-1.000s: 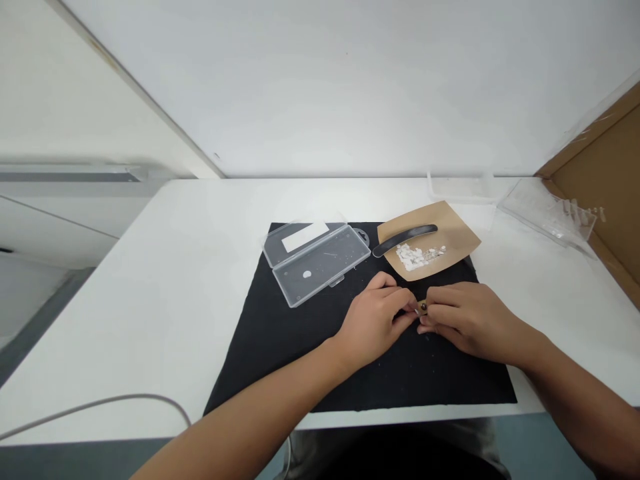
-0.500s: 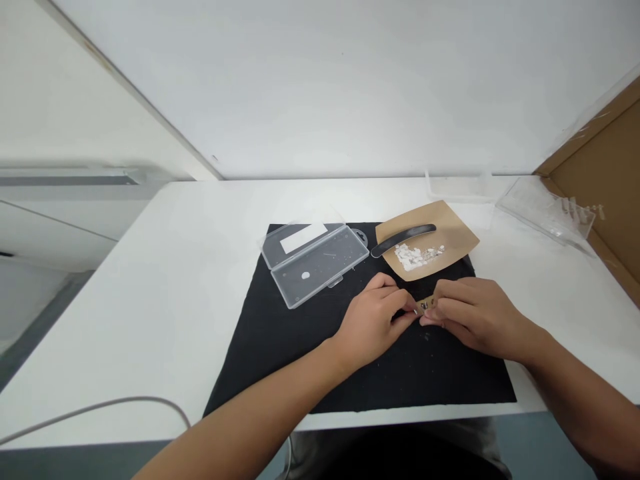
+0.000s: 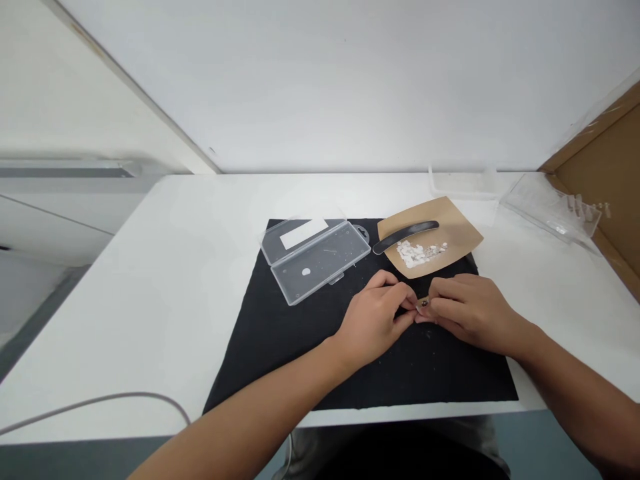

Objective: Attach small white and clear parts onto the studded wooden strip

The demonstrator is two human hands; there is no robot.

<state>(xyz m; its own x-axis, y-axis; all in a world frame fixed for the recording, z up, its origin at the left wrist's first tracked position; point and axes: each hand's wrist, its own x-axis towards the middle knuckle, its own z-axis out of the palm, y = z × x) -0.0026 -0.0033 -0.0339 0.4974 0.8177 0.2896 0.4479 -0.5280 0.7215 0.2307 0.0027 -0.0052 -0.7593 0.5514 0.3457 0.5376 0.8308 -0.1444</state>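
Over the black cloth (image 3: 280, 360), my left hand (image 3: 377, 317) is closed in a pinch at the left end of a small tan card (image 3: 424, 303) with dark spots on it. From the other side my right hand (image 3: 470, 313) is closed on the same card, its fingertips almost meeting the left ones. Most of the card is hidden by the fingers. Just beyond the hands lies a brown paper sheet (image 3: 457, 230) bearing a pile of small white pieces (image 3: 414, 255) and a curved black nail file (image 3: 406, 235).
An open clear plastic case (image 3: 320, 261) lies left of the paper, with a white strip (image 3: 303, 234) on its lid. Clear plastic boxes (image 3: 550, 207) stand at the back right beside a cardboard box (image 3: 600, 153). A cable (image 3: 115, 397) crosses the table's front left.
My right fingertips have moved left along the card, closer to my left fingertips, and cover more of it. The whole view has shifted slightly.
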